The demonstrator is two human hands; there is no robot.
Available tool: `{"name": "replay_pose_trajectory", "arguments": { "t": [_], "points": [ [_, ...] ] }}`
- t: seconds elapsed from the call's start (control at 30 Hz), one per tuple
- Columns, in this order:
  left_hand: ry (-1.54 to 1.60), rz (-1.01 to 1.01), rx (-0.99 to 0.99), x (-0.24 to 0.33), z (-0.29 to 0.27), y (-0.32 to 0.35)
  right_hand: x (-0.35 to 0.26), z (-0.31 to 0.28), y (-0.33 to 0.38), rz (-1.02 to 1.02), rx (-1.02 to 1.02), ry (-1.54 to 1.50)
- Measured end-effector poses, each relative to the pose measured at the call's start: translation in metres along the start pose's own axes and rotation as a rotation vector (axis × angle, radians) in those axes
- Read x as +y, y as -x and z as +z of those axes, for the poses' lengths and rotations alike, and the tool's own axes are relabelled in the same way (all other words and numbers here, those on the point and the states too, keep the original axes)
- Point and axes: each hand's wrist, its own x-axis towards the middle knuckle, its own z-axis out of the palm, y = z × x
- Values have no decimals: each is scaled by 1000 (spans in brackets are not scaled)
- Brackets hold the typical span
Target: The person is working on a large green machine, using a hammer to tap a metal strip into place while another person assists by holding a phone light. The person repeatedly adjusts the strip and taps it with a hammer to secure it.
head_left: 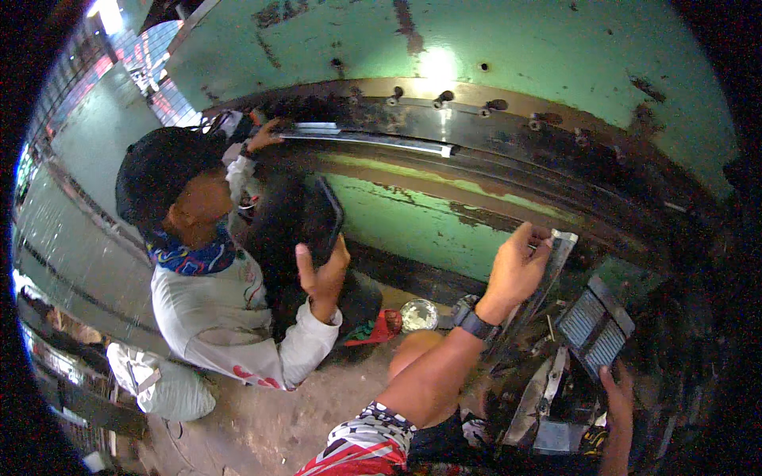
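Note:
My left hand (520, 266), with a black watch on its wrist, is raised and closed around the top of a long flat metal strip (556, 266) that leans against the dark rim (508, 159) of a big green machine. At the lower right, my right hand (615, 393) holds the bottom edge of a dark rectangular block with grey ribbed faces (594, 324). The two hands are apart, with the strip between them.
A co-worker in a black cap and white long sleeves (214, 301) crouches at the left, one hand on a bright metal bar (365, 141) on the rim, the other holding a black flat object (324, 220). A shiny round piece (418, 315) and a red tool (382, 325) lie on the dirt floor.

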Motion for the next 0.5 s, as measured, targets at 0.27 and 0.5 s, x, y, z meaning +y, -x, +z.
{"name": "replay_pose_trajectory", "arguments": {
  "t": [0.27,0.5],
  "points": [
    [-42,142,118,-15,-24,-24,-59,26,12,-738,246,682],
    [313,-113,390,-63,-153,-104,-117,83,-3,-997,-99,972]
  ]
}}
